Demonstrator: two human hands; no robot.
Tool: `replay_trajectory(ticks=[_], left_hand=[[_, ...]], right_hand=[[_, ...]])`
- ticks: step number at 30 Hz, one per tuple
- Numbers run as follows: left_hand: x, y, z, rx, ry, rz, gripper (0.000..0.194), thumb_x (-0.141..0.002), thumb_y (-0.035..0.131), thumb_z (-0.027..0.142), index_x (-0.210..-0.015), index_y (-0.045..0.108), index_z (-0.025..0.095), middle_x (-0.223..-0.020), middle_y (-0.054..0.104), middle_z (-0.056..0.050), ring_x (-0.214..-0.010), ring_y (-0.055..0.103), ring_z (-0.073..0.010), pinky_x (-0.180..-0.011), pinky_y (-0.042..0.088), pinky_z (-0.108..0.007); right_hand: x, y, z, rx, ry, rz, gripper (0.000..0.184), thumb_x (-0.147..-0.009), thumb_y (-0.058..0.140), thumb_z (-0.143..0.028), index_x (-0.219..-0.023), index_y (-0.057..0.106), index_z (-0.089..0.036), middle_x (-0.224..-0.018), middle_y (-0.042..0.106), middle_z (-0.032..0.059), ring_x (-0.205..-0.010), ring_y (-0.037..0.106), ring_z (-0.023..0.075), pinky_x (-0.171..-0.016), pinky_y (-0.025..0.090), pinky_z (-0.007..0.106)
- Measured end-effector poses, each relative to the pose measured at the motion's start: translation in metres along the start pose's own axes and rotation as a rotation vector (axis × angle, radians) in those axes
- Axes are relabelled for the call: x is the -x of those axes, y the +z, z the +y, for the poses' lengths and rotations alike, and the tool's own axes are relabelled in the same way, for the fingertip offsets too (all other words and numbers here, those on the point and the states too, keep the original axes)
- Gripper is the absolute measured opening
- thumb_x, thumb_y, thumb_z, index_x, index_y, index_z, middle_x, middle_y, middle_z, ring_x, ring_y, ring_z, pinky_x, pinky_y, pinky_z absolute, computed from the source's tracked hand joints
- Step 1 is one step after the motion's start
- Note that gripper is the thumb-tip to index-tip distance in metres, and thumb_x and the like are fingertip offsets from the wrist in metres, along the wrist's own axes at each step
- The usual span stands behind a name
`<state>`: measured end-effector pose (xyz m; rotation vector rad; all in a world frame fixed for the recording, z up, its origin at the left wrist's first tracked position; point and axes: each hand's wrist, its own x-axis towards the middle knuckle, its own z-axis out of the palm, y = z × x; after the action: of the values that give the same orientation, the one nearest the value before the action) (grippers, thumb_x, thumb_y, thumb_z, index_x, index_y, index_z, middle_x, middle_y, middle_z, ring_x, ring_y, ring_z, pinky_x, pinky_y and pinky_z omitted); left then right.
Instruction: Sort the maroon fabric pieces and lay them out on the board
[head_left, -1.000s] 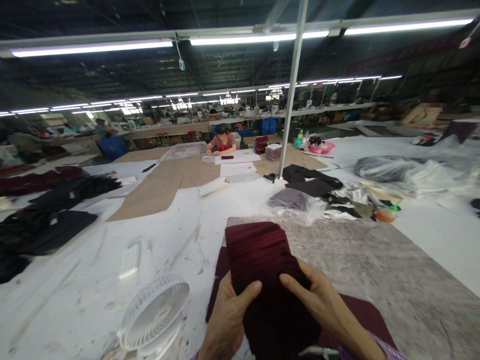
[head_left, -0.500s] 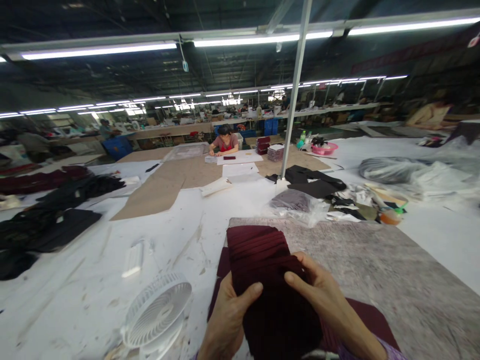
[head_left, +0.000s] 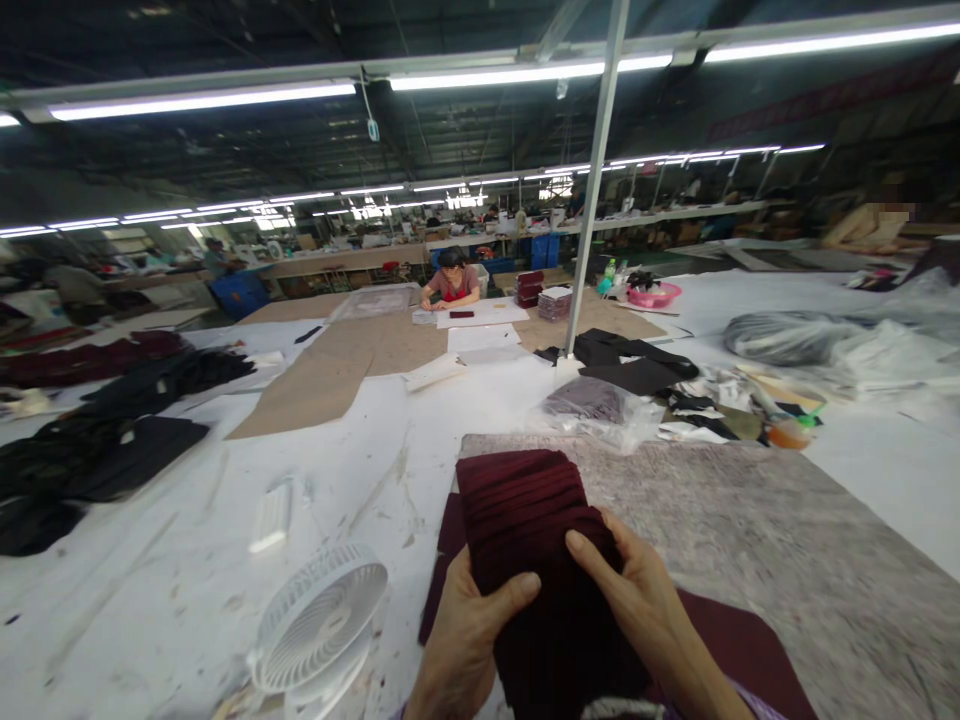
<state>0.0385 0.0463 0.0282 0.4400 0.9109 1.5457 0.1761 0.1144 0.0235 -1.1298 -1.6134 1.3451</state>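
A thick stack of dark maroon fabric pieces (head_left: 525, 510) lies in front of me on a grey mottled mat (head_left: 735, 530). My left hand (head_left: 469, 630) grips the stack's near left side, thumb laid across the top. My right hand (head_left: 637, 595) presses on its right side, fingers curled over the upper layers. Under the stack a flat maroon piece (head_left: 739, 650) spreads to the right.
A small white fan (head_left: 319, 625) sits at my left on the white table (head_left: 187, 560). Black and maroon garments (head_left: 112, 440) are piled far left. Beyond stand a metal post (head_left: 592, 180), bagged cloth (head_left: 592, 405), brown paper patterns (head_left: 337, 365), and a seated person (head_left: 452, 280).
Both hands slid slightly forward and closer together on the stack; my left thumb reaches farther over the top. The view shifted a little.
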Motion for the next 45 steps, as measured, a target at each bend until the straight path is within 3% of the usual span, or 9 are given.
replay_trajectory(ticks=[7,14,22,28,34,37,43,45], left_hand=[[0.0,-0.004,-0.002,-0.036,0.005,0.017,0.046,-0.067,0.074,0.018,-0.111,0.063,0.016,-0.1,0.072,-0.012,-0.097,0.065,-0.0267,-0.087,0.049,-0.037],[0.003,-0.01,0.001,-0.104,-0.054,-0.049,0.05,-0.068,0.073,0.02,-0.116,0.06,0.017,-0.098,0.072,-0.012,-0.1,0.063,-0.0282,-0.081,0.051,-0.035],[0.006,-0.014,0.001,-0.136,-0.073,-0.093,0.035,-0.068,0.073,0.023,-0.101,0.068,0.016,-0.095,0.073,-0.011,-0.097,0.064,-0.0283,-0.078,0.051,-0.035],[0.008,-0.012,0.005,-0.149,-0.045,-0.079,0.044,-0.064,0.075,0.024,-0.106,0.066,0.014,-0.093,0.073,-0.012,-0.095,0.064,-0.0298,-0.079,0.051,-0.038],[0.005,-0.01,0.004,-0.126,-0.022,0.031,0.045,-0.066,0.075,0.024,-0.109,0.064,0.015,-0.088,0.074,-0.01,-0.09,0.067,-0.0276,-0.075,0.053,-0.034],[0.004,-0.008,0.003,-0.095,-0.016,0.045,0.045,-0.065,0.075,0.022,-0.108,0.065,0.015,-0.086,0.074,-0.01,-0.088,0.067,-0.027,-0.073,0.053,-0.033],[0.002,-0.002,0.004,-0.05,0.007,-0.012,0.042,-0.064,0.076,0.019,-0.105,0.066,0.015,-0.09,0.074,-0.01,-0.088,0.067,-0.0262,-0.08,0.052,-0.036],[0.002,-0.002,0.003,-0.031,0.001,-0.033,0.036,-0.067,0.075,0.021,-0.102,0.068,0.015,-0.092,0.074,-0.01,-0.091,0.067,-0.0264,-0.085,0.05,-0.038]], right_hand=[[0.003,0.0,0.009,-0.037,-0.009,-0.017,0.029,-0.082,0.056,-0.042,-0.101,0.058,-0.02,-0.101,0.066,0.0063,-0.093,0.06,0.0224,-0.08,0.048,0.032],[-0.002,-0.014,0.009,-0.131,-0.16,-0.095,0.031,-0.074,0.069,-0.034,-0.1,0.055,-0.028,-0.109,0.054,0.0009,-0.1,0.053,0.018,-0.085,0.043,0.027],[-0.001,-0.022,0.006,-0.256,-0.03,-0.257,0.03,-0.072,0.071,-0.035,-0.094,0.053,-0.027,-0.094,0.053,-0.0012,-0.084,0.053,0.0144,-0.069,0.043,0.025],[0.001,-0.023,0.005,-0.391,0.049,-0.369,0.031,-0.069,0.073,-0.036,-0.089,0.053,-0.023,-0.085,0.058,-0.0013,-0.078,0.055,0.0139,-0.066,0.045,0.024],[0.008,-0.019,0.006,-0.174,-0.038,-0.333,0.021,-0.077,0.065,-0.033,-0.096,0.065,-0.023,-0.097,0.062,0.003,-0.096,0.057,0.0215,-0.086,0.047,0.034],[0.014,-0.014,0.011,-0.118,0.001,-0.283,0.028,-0.08,0.062,-0.036,-0.105,0.063,-0.023,-0.091,0.066,0.0037,-0.09,0.061,0.0227,-0.078,0.051,0.034],[0.015,-0.01,0.016,-0.06,0.056,-0.177,0.023,-0.08,0.06,-0.041,-0.086,0.065,-0.02,-0.078,0.069,0.0028,-0.079,0.064,0.0228,-0.064,0.054,0.029],[0.014,-0.009,0.018,-0.05,0.066,-0.179,0.023,-0.081,0.059,-0.041,-0.087,0.065,-0.02,-0.077,0.069,0.0027,-0.079,0.064,0.023,-0.063,0.054,0.029]])
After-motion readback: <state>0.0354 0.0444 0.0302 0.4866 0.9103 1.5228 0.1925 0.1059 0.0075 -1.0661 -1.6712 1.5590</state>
